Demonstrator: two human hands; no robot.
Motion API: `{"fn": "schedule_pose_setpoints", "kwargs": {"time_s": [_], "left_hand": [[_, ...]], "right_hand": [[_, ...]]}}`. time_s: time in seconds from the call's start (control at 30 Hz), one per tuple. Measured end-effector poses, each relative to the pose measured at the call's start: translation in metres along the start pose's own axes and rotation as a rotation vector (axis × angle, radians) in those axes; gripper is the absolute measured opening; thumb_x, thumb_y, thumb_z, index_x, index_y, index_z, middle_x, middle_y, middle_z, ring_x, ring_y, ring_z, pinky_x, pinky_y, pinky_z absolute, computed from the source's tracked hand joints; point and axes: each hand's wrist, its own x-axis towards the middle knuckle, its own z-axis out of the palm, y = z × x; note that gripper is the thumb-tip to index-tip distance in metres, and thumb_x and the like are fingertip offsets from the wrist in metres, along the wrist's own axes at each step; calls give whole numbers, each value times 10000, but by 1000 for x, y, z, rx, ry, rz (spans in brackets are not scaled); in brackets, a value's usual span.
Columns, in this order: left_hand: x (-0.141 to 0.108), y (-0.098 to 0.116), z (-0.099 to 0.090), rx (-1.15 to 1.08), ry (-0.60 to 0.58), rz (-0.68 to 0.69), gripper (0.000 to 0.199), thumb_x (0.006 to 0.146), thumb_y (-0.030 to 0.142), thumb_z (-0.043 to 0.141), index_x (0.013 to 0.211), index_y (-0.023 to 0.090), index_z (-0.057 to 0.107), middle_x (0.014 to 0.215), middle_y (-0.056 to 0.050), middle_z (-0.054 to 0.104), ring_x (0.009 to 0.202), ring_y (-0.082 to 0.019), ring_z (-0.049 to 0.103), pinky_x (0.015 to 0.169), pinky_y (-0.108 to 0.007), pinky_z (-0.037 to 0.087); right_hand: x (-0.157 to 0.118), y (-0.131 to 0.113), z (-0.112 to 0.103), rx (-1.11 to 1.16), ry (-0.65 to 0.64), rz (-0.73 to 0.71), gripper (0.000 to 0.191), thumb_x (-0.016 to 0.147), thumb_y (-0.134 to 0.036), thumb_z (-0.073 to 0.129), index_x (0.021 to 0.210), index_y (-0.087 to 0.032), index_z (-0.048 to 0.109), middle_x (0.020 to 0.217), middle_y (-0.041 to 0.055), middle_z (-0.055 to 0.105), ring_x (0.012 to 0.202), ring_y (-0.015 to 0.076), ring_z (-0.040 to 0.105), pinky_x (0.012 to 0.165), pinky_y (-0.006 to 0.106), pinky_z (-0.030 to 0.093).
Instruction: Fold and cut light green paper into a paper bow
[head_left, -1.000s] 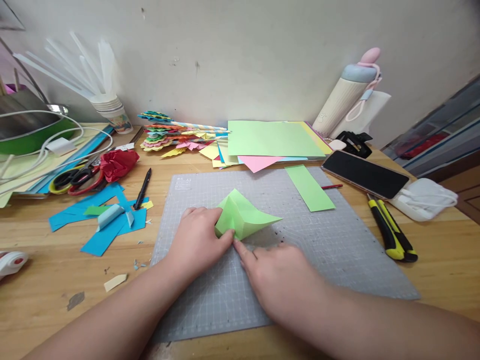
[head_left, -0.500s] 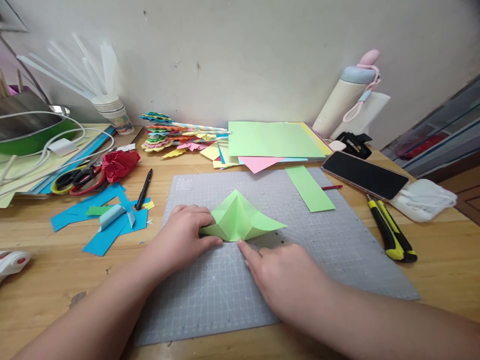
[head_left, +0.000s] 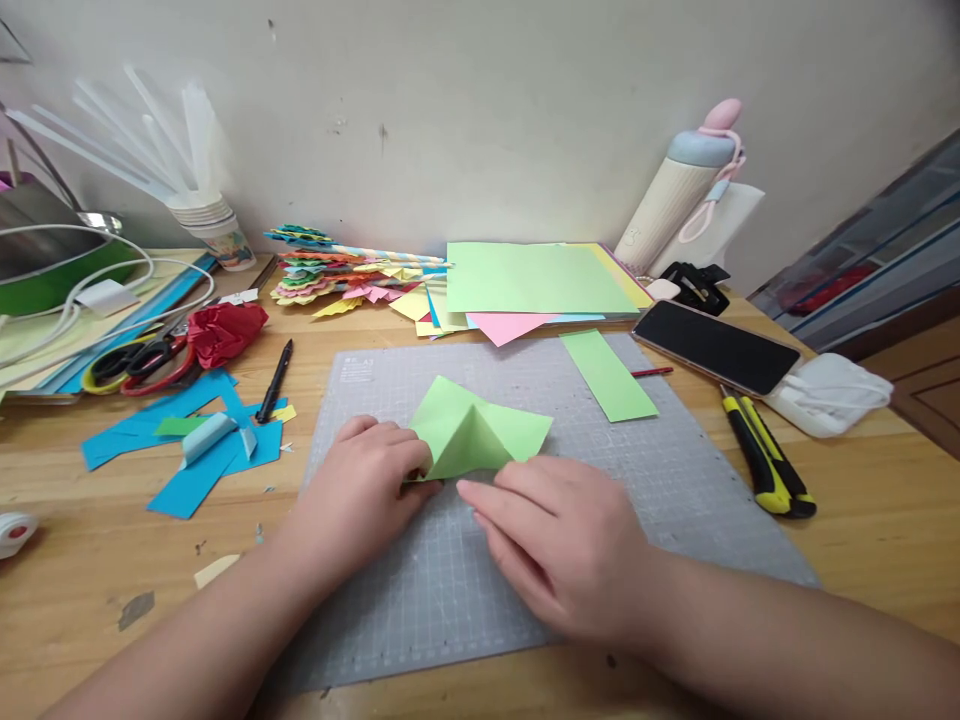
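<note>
A light green folded sheet of paper (head_left: 472,435) stands partly raised on the grey cutting mat (head_left: 420,610), with a ridge at its middle and its right side spread out. My left hand (head_left: 379,465) is closed on its left corner, fingers behind and thumb in front. At the near right edge, my right hand (head_left: 559,530) touches the paper with curled fingers; forefinger and thumb reach left, close together. The near right part of the sheet is hidden behind this hand.
A green strip (head_left: 609,375), a phone (head_left: 716,345) and a utility knife (head_left: 769,455) lie to the right. Blue paper scraps (head_left: 195,485), a black pen (head_left: 275,382) and scissors (head_left: 139,365) lie left. Stacked coloured paper (head_left: 540,280) and a leaning bottle (head_left: 675,190) are at the back.
The green paper has opened from a pointed, symmetrical shape into a wider one, its right corner shifted left and up. My right hand has moved from one-finger pressing onto the near edge.
</note>
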Motion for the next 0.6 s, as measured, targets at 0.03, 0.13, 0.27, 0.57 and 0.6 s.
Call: {"fn": "schedule_pose_setpoints", "kwargs": {"time_s": [0.03,0.13,0.27,0.57,0.6], "left_hand": [[-2,7,2,57,33,19,138,845,187,584,708,190,588,721,5,634,716,-189,578,766,-379,371],[-8,31,8,206,146,57,178,846,93,502,717,185,583,677,-13,603,676,-208,556,709,-380,389],[-13,46,7,249,113,96,158,768,67,504,759,188,605,745,-36,610,721,-234,562,698,-391,418],[-14,11,-3,134,107,168,308,839,66,433,979,243,643,1113,6,692,1119,-201,581,1098,-461,180],[-13,10,-2,131,105,187,292,863,79,430,958,247,649,1097,16,699,1118,-190,584,1108,-447,163]], "right_hand": [[0,-1,-2,-31,97,0,278,913,-202,502,1143,-178,656,882,55,685,760,190,557,671,336,411],[0,-4,-5,-190,223,4,352,872,-160,598,1220,-211,609,1121,74,657,1035,236,503,859,383,363],[-1,4,-3,-268,80,31,112,840,-119,610,809,-222,643,1169,31,650,1100,238,481,896,415,271],[2,21,-4,-302,-259,155,194,742,3,582,714,-189,575,797,18,634,803,209,563,859,417,258],[2,19,-3,-296,-287,170,171,752,-16,583,746,-186,590,818,28,640,807,213,568,859,419,264]]}}
